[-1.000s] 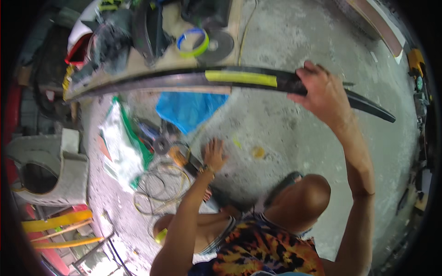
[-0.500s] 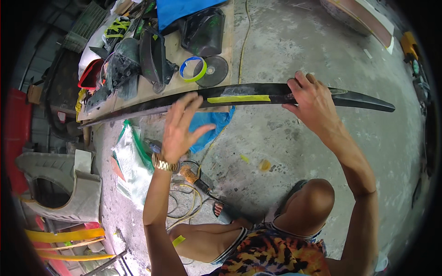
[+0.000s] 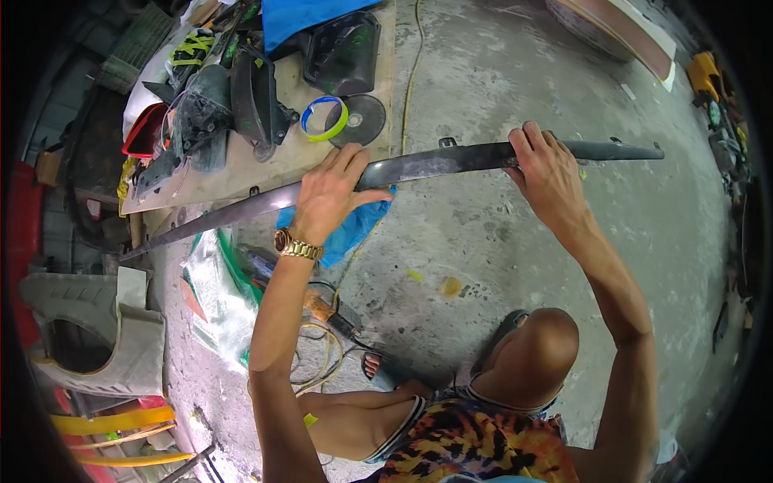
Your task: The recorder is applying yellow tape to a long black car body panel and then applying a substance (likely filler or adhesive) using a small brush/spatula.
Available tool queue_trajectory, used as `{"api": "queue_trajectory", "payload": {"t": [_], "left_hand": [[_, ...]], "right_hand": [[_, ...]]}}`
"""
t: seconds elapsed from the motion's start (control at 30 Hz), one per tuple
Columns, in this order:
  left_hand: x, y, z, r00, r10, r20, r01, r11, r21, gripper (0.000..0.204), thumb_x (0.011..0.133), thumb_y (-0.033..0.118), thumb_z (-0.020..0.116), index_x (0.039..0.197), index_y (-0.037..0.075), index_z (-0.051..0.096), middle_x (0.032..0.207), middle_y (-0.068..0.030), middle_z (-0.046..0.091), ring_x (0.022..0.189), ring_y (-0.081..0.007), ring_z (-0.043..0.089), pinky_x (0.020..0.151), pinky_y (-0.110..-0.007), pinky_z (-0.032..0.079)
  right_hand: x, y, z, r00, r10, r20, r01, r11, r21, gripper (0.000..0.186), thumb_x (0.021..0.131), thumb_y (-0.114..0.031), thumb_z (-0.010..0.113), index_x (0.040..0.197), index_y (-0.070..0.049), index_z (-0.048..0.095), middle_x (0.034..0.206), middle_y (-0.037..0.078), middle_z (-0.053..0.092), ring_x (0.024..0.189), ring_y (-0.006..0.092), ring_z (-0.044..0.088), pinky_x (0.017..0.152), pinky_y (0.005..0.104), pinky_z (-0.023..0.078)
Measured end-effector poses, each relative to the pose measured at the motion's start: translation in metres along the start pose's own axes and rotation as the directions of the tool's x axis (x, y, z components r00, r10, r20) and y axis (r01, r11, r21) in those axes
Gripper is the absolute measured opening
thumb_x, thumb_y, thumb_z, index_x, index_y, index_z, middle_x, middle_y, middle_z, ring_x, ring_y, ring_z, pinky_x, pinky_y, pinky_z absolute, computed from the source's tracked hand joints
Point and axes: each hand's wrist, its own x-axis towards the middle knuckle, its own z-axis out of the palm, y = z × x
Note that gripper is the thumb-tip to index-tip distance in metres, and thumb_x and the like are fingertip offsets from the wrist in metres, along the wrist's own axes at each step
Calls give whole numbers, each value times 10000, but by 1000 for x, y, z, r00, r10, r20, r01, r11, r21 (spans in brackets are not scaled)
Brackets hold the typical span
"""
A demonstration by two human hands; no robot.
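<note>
A long, narrow black car trim strip (image 3: 439,164) stretches across in front of me, gently bowed, with small clips along its far edge. My right hand (image 3: 547,165) is closed round it right of its middle, fingers over the far edge. Left of the middle, my left hand (image 3: 328,193) lies over the strip with its fingers curled across it and its thumb out to the right. A gold watch sits on my left wrist. The strip's left part passes over the near edge of a low board (image 3: 274,173). Its underside is hidden.
On the board lie a roll of yellow-green tape (image 3: 324,119), a dark disc (image 3: 359,121) and black plastic parts (image 3: 342,56). A plastic bag (image 3: 221,298), a corded power tool (image 3: 330,314) and blue sheeting (image 3: 354,229) are on the concrete floor. A grey panel (image 3: 121,342) stands at left.
The strip has been turned over, so its yellow tape no longer shows and a smooth dark face does. My left hand, lifted and blurred before, has come down onto it.
</note>
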Motion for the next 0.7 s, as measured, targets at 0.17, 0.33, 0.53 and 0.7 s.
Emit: {"api": "queue_trajectory", "payload": {"t": [0.17,0.33,0.53,0.7], "left_hand": [[7,-4,-4,998,28,60,-28,1000,-2,682,692,538,817,1129,49,630,1114,-97,640,998,-321,660,786,-408,549],[17,-10,-8,992,38,122,-27,995,-93,672,672,548,829,1085,64,617,1057,-83,602,939,-333,648,763,-441,532],[18,-11,-9,981,-13,194,28,997,-73,705,657,582,826,1094,70,617,1048,-82,587,916,-341,651,745,-454,526],[12,-5,-4,983,-23,183,16,999,39,694,712,627,771,1152,103,657,1145,-63,584,876,-317,678,726,-440,554]], "right_hand": [[-3,3,0,1000,7,17,-8,1000,4,433,812,-125,780,1162,-45,537,1130,116,528,992,308,604,834,430,501],[-4,2,-5,999,36,27,-40,983,177,462,810,-99,778,1217,-16,575,1153,138,518,989,320,613,852,447,505],[-24,-16,-62,993,116,-12,-100,898,428,423,844,-98,748,1221,17,596,1106,173,558,957,367,624,821,448,511],[-66,-17,-66,925,43,378,-297,702,647,313,948,-163,657,1192,31,627,1073,187,598,978,369,624,833,439,509]]}}
